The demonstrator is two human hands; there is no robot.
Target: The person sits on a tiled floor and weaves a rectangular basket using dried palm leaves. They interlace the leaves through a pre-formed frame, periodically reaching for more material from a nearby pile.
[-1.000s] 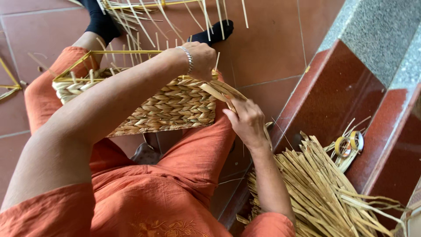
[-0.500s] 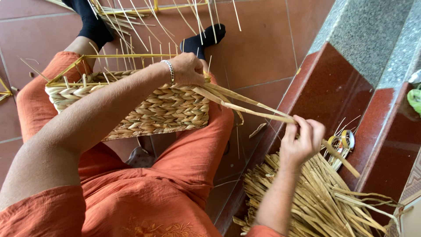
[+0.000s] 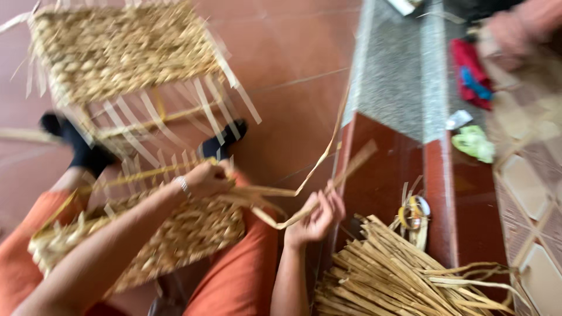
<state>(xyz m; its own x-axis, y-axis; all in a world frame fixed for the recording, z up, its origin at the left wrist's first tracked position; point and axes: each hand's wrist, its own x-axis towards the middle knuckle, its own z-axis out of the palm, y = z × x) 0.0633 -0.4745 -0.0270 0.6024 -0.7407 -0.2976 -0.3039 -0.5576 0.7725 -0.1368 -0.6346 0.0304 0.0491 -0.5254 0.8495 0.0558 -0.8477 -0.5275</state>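
1. I am watching the right hand [image 3: 315, 217] closing its fingers around a long flat straw strip [image 3: 304, 216], gripping it out to the side of the lap.
2. The left hand [image 3: 206, 179] is pressing down with curled fingers on the rim of the woven basket [image 3: 175, 234], pinning the strip where it is entering the weave.
3. The basket is lying tilted across the orange-clad lap; its side wall is looking closely woven, while bare upright stakes are sticking up along its rim, so I am judging the wall well advanced and the top edge unfinished.
4. A second woven basket [image 3: 123, 52], with loose ends hanging, is sitting on the red tile floor beyond the feet.
5. A bundle of unused straw [image 3: 398, 275] is lying beside the step, so plenty of material is waiting.
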